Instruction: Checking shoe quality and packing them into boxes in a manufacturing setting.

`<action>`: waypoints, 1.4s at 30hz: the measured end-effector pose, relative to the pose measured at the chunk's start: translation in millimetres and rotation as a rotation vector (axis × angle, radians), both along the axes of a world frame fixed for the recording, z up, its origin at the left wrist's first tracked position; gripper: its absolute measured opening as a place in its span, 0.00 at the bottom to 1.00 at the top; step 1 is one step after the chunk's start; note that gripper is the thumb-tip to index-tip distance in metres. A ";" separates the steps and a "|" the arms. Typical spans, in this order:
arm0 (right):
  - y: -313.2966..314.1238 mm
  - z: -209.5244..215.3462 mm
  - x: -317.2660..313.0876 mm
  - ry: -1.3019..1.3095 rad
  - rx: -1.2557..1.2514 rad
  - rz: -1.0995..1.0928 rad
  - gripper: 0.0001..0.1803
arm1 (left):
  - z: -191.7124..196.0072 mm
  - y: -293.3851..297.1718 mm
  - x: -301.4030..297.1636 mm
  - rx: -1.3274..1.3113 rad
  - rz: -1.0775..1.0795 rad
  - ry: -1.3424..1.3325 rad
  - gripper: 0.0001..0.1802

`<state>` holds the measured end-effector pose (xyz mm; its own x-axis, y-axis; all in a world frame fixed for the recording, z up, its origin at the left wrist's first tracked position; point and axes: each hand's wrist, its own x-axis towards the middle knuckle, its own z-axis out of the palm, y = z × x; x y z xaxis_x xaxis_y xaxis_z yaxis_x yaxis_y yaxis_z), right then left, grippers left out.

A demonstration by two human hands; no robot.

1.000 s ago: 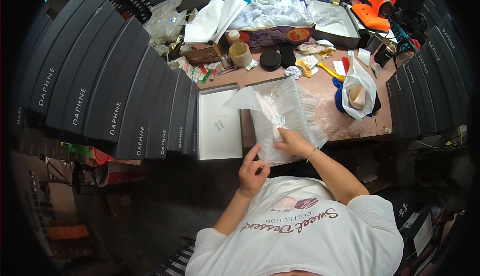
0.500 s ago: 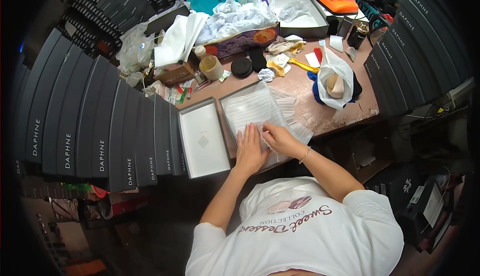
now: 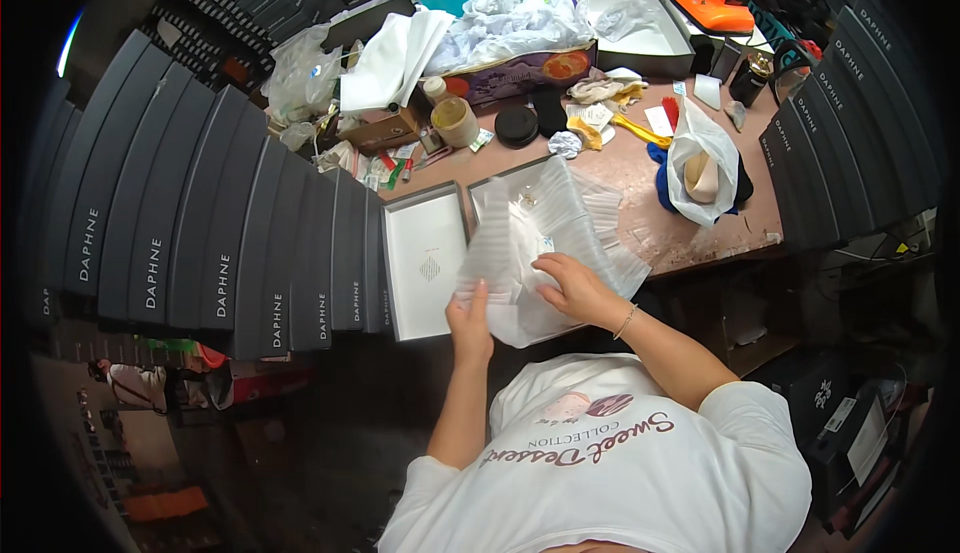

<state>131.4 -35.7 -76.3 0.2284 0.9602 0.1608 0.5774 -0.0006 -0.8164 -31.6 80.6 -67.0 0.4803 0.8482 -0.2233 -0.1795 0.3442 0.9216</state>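
A translucent white ribbed wrapping sheet (image 3: 486, 258) lies spread in an open shoe box and spills over its right side. My left hand (image 3: 470, 328) grips the sheet's left flap, thumb uppermost, and holds it raised. Over the uncovered middle, my right hand (image 3: 582, 293) has its fingers and thumb apart, close to whitish contents that I cannot make out clearly. A small label (image 3: 545, 245) and a tiny gold-coloured detail show among them. Just left of this box rests a white-lined box lid (image 3: 428, 263) with a dark rim.
Dark shoe boxes (image 3: 200, 213) are stacked at left, others (image 3: 835, 133) at right. Behind stand a carton of crumpled tissue (image 3: 520, 78), a glue jar (image 3: 455, 123) and a round black tin (image 3: 516, 128). A white bag (image 3: 703, 168) holding a beige item sits right.
The wrapping sheet has been opened: its left flap is lifted leftward in my left hand, exposing the contents. My right hand has moved off the sheet's edge, its fingers now apart. The view has shifted slightly.
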 end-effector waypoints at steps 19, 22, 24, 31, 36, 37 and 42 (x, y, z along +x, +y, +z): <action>16.2 -44.0 -10.3 -0.333 -0.169 0.018 0.21 | 18.7 5.5 -29.4 0.188 -0.274 -0.233 0.23; -13.9 50.5 15.6 -0.355 0.102 -0.205 0.30 | 0.1 7.9 -41.8 0.483 -0.304 0.012 0.28; -42.0 59.5 53.5 -0.498 0.042 -0.525 0.30 | -8.9 7.5 -39.2 1.093 -0.328 0.596 0.31; -83.9 -67.5 95.9 0.652 -0.052 -0.665 0.21 | -23.6 18.2 83.1 1.429 -0.852 1.074 0.43; -108.2 5.3 125.2 0.243 -0.003 -0.855 0.08 | -22.1 39.2 108.7 1.314 -1.117 1.516 0.60; -116.2 14.1 126.6 0.195 -0.046 -0.745 0.08 | -21.5 38.6 112.3 1.344 -1.176 1.574 0.62; -109.7 86.6 165.9 -0.617 0.023 -0.871 0.28 | -20.0 26.9 112.9 1.373 -1.114 1.443 0.69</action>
